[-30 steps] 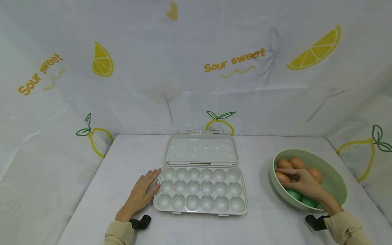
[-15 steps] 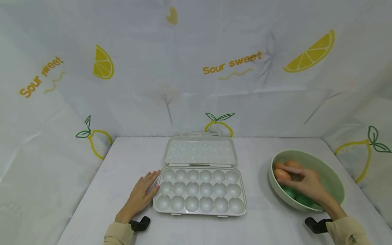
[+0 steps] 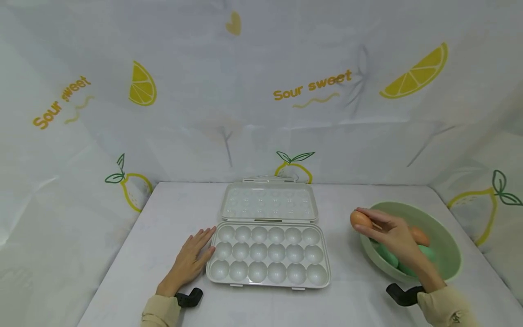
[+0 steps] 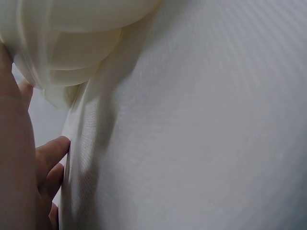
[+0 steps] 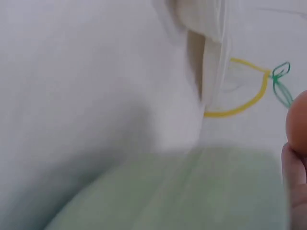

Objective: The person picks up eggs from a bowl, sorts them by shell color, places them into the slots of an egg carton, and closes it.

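Note:
In the head view, a brown egg (image 3: 360, 219) is pinched between the thumb and fingers of my right hand (image 3: 395, 234), just past the left rim of a pale green bowl (image 3: 452, 254). That egg (image 5: 298, 125) also shows at the right edge of the right wrist view. Another brown egg (image 3: 419, 236) and several green eggs (image 3: 386, 255) lie in the bowl, partly behind the hand. My left hand (image 3: 188, 260) lies with extended fingers along the left side of a white plastic egg tray (image 3: 267, 285), fingertips at its edge. The tray's underside (image 4: 72, 50) appears in the left wrist view.
The tray's hinged clear lid (image 3: 268, 200) lies folded back behind it. A white cloth covers the table (image 3: 347, 304), and a lemon-printed sheet (image 3: 245, 131) hangs at the back and sides. Black wrist mounts (image 3: 404, 295) stick out beside both wrists.
The right hand has lifted a brown egg up out of the bowl and moved left with it past the rim. The left hand stays at the tray's side.

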{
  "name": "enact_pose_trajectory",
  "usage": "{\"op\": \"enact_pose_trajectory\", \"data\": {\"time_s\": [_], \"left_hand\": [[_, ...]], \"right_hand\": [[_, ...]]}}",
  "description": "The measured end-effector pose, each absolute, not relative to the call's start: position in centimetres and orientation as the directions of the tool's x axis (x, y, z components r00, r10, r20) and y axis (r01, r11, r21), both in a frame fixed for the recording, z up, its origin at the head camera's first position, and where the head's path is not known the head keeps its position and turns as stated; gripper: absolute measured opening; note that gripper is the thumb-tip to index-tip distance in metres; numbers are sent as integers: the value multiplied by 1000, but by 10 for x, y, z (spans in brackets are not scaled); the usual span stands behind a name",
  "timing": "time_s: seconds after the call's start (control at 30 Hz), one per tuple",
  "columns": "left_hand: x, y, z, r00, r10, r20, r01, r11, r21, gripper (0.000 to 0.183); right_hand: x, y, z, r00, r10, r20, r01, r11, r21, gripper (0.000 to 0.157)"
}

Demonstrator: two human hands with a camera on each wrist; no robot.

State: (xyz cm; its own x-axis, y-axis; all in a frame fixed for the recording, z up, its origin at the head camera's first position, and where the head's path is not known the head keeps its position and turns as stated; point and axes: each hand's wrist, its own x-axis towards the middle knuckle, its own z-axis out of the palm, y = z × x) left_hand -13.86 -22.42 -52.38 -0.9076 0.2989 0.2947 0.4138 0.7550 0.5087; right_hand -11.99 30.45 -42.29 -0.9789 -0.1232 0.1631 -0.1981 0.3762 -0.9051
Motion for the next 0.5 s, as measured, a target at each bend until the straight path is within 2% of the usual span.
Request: {"op": "enact_pose_trajectory", "data": {"time_s": [0.17,0.5], "left_hand": [[-139,-223,-526,-906,303,295,417,754,508,55],[-139,-223,-528,-916,273,292,389,780,490,54]], "right_hand": [[-129,270,-419,-972,-141,187,-222,297,-929,51],[-147,166,-418,-961,-86,264,-266,12,-964,53]]}}
